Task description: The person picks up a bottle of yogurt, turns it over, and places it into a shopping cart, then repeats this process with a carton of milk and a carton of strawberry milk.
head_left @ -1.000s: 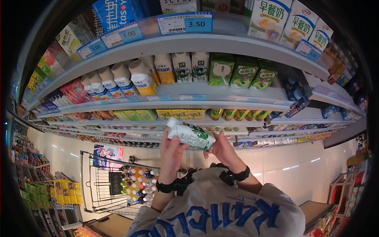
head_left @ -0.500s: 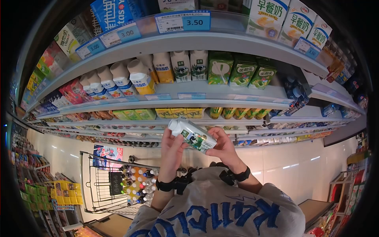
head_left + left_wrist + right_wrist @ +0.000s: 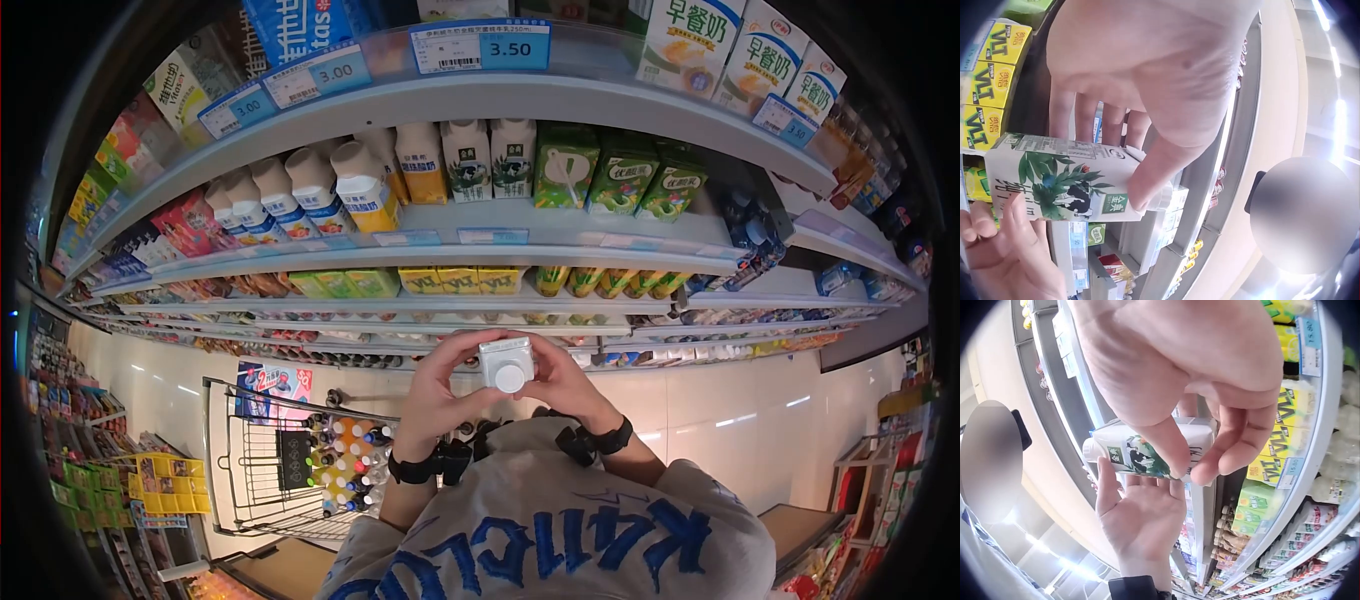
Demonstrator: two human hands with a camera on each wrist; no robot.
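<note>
Shop shelving curved overhead in the head view, above a pale glossy floor, and the count ran outward from the body. Nearest, at 6 o'clock, came one grey sweatshirt [image 3: 560, 530] with blue lettering, and two black wrist straps, one on each forearm. Two hands met at the centre of the frame around one milk carton [image 3: 506, 362], white with a cow and green leaves printed on its side, its round white cap turned toward the head camera. The left hand [image 3: 440, 385] had its grip closed round the carton, thumb pressed on the printed side near the cap end and fingers wrapped behind. The right hand [image 3: 560, 380] likewise gripped it, thumb and curled fingers pinching the carton's far end. The carton was held in the air, clear of every shelf.

At 8 o'clock stood one wire shopping trolley [image 3: 250, 450] holding many bottles, too small to count. Farther off, toward 12 o'clock, the shelf [image 3: 560, 235] carried three green cartons [image 3: 620, 180] and two white cow-print cartons [image 3: 490, 155]. On the top shelf's edge sat a price label [image 3: 480, 45] reading 3.50.
</note>
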